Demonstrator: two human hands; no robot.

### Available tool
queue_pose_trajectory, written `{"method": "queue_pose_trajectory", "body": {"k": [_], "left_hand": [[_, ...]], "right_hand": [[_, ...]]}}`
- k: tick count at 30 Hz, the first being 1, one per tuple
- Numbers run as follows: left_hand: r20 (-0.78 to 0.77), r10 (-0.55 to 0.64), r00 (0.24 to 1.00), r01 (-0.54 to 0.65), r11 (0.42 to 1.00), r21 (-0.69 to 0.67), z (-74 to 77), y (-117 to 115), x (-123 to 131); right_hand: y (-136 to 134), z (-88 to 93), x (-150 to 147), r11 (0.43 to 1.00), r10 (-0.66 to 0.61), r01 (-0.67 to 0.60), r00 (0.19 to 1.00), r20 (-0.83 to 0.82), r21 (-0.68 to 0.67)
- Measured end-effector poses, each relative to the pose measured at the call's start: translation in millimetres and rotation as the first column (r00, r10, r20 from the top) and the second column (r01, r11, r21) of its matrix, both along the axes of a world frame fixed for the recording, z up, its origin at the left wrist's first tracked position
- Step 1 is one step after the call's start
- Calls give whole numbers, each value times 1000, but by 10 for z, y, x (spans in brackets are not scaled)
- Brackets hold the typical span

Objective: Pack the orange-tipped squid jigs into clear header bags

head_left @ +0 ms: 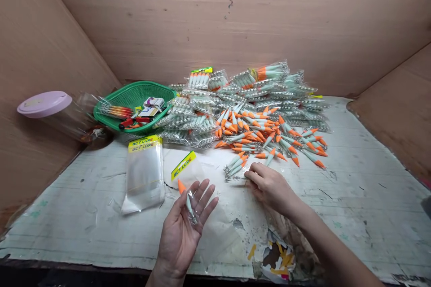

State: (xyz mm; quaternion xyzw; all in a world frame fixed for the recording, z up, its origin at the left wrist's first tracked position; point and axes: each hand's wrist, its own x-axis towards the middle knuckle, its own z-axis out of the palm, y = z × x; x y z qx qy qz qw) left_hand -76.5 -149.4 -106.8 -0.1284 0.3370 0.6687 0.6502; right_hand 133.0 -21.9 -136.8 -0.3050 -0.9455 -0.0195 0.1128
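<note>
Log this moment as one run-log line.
left hand: open, lure on palm | right hand: fingertips at loose lures | empty bags left

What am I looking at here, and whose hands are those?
This one picture comes from a camera worn on a person's head, looking down at their own two bare hands over a worn work table walled with cardboard. The left hand lies palm up with one orange-tipped fishing lure resting on it. The right hand reaches to a small bunch of lures on the table. Behind lies a loose pile of lures, then filled clear packets. To the left are a stack of empty bags with yellow labels, a green basket and a jar with a pink lid.
</note>
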Motion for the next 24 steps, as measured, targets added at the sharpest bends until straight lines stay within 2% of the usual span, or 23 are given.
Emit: {"method": "queue_pose_trajectory", "body": {"k": [6, 8, 10, 11, 13, 18, 21, 24], "left_hand": [[-93, 28, 995, -31, 999, -38, -7, 6, 10], [-142, 44, 989, -51, 998, -46, -23, 10, 11], [-180, 62, 982, -73, 996, -52, -34, 16, 13], [-186, 69, 980, -81, 995, -56, -35, 20, 16], [-178, 76, 981, -90, 994, -69, -28, 31, 30], [-108, 51, 993, -61, 994, -94, 2, 56, 61], [-108, 55, 993, -65, 994, -91, 0, 70, 48], [-113, 51, 992, -61, 994, -86, -4, 90, 42]], "right_hand": [[7, 40, 142, 996, 54, -57, 998, -38, -75], [-76, 43, 213, 992, -36, 12, 981, -192, -122], [-217, 51, 233, 963, -211, 131, 910, -356, -235], [-302, 48, 209, 938, -289, 175, 872, -396, -299], [-476, 13, 87, 905, -368, 229, 846, -385, -360], [-723, -218, -306, 904, -425, 377, 843, -330, -202], [-764, -225, -256, 912, -403, 317, 817, -412, -262], [-840, 35, 23, 883, -381, 128, 758, -529, -452]]}}
